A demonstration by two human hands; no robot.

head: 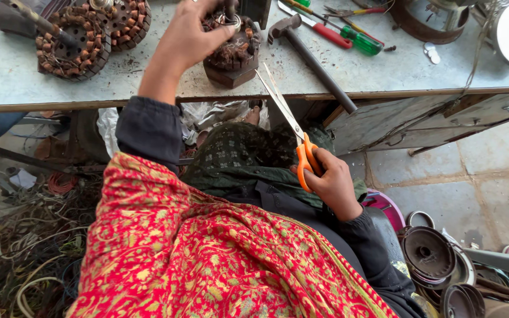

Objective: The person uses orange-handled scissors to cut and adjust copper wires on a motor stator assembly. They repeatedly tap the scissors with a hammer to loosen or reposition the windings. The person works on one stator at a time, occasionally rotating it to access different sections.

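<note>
Red patterned shawl (207, 259) fills my near view. Left of the motor stator (232, 50) on the table (384, 73), two more wound stators (72, 44) sit. My left hand (187, 38) reaches onto the stator, fingers pinched together on its copper winding. Right of it and lower, my right hand (332, 185) has its fingers closed through the orange-handled scissors (293, 132), blades parted. I'd hold the strand taut and snip close. Fingertip contact is hidden.

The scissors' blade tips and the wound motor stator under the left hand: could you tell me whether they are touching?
Apart. The head view shows bare bench between the scissors' blade tips and the wound stator. The right hand holds the orange handles; the left hand grips the stator's top.
</note>
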